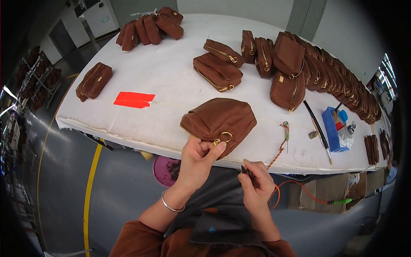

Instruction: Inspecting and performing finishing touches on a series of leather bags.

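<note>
A brown zippered pouch (220,118) is tilted up at the front edge of the white table, its corner gripped by my left hand (197,160). The thumb presses beside the gold zipper pull and gold ring (221,139) at that corner. Just right of the pouch and apart from it, my right hand (258,186) is closed round a small dark tool (244,169). Its pointed tip shows between thumb and forefinger; the rest is hidden in the palm, so I cannot tell its exact kind.
Brown pouches (317,64) line the far right of the table (150,77); more lie at the back left. Red tape (135,100) marks the left. To the right are an awl-like tool (286,132) on a cord, a black brush (317,130) and a blue bin (334,132).
</note>
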Demonstrator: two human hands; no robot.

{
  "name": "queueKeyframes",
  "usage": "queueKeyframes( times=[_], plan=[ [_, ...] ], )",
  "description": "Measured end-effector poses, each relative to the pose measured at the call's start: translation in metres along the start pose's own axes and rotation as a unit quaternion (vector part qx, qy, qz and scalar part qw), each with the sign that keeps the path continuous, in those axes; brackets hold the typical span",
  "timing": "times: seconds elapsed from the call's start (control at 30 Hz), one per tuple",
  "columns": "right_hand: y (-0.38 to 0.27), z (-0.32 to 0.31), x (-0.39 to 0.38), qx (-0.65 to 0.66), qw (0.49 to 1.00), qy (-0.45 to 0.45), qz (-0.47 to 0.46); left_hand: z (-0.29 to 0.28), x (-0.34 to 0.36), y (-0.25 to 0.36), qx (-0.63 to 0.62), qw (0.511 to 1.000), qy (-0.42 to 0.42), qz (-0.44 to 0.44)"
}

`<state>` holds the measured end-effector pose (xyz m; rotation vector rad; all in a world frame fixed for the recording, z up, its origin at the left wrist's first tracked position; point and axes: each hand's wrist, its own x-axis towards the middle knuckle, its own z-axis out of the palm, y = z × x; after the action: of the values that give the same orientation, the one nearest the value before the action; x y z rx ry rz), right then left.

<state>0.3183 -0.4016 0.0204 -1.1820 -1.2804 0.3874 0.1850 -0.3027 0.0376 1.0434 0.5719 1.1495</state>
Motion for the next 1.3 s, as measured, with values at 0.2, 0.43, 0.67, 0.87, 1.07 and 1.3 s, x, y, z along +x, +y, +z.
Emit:
queueKeyframes(
  times=[0.2,0.43,0.67,0.87,1.07,1.3],
  plan=[
    [0.017,0.012,-0.012,0.039,0.992,0.068,0.095,0.003,-0.002,-0.002,-0.001,1.0,-0.01,0.001],
    [0.013,0.015,-0.001,-0.078,0.996,0.015,-0.036,0.002,-0.007,-0.005,0.006,1.0,-0.002,0.005],
    [0.011,0.014,0.004,-0.095,0.992,0.019,-0.075,0.006,-0.008,-0.006,-0.009,1.0,-0.013,0.003],
    [0.012,0.015,0.005,-0.098,0.991,0.018,-0.093,0.002,-0.009,-0.008,0.001,1.0,-0.011,0.001],
    [0.012,0.014,0.005,-0.114,0.986,0.023,-0.121,0.005,-0.011,-0.008,0.005,1.0,-0.004,-0.005],
    [0.014,0.011,0.003,-0.114,0.986,0.02,-0.119,0.003,-0.013,-0.012,0.026,1.0,-0.002,0.0]
  ],
)
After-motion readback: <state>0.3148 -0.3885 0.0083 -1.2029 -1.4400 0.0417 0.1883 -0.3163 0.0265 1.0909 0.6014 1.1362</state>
